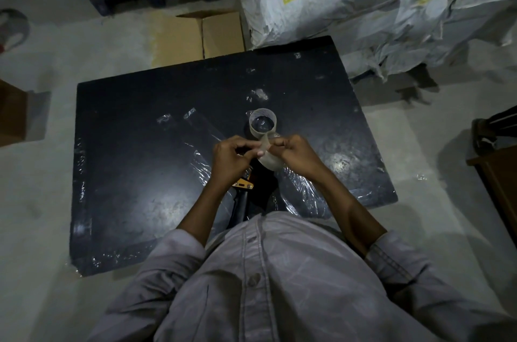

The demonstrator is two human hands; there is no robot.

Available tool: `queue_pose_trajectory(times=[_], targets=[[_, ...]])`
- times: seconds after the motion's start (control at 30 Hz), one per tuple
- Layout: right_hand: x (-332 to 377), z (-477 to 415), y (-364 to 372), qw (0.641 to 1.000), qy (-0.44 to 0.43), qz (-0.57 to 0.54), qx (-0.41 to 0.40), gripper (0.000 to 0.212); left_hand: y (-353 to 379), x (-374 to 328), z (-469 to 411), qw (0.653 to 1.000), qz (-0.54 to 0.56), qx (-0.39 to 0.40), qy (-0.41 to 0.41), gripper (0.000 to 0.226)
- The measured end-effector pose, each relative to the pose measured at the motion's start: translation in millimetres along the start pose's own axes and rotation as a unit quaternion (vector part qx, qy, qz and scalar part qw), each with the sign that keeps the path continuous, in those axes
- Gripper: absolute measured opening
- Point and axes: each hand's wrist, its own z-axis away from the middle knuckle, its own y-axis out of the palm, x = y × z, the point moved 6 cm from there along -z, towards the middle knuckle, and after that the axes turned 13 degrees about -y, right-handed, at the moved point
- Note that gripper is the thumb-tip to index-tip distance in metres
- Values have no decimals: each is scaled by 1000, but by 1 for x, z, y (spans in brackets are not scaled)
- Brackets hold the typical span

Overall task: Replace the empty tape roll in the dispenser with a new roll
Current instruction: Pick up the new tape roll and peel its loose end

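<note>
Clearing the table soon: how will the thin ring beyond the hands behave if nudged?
The ring looks thin-walled and hollow: probably light, easily crushed. It sits open end up on the table, so it likely slides, not rolls.

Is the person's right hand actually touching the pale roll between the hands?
Touching. The head view shows the right hand curled round the pale roll, fingers over its rim, with no gap.

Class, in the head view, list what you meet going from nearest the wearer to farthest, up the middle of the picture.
Grey shirt → tape dispenser → roll gripped by left hand and right hand → thin ring standing on the black tabletop → cardboard box.
</note>
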Motion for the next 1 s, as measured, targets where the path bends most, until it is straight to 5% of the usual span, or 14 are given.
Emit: queue_pose_trajectory(times=[0.37,0.73,1.0], targets=[[1,4,-5,998,-12,56,13,31,4,-12,7,993,-85,-29,79,4],[-2,3,-5,998,-32,57,27,33,2,0,2,1000,-24,2,10,7],[-10,4,-4,999,-6,25,19,36,3,1,13,998,-30,-18,54,21]])
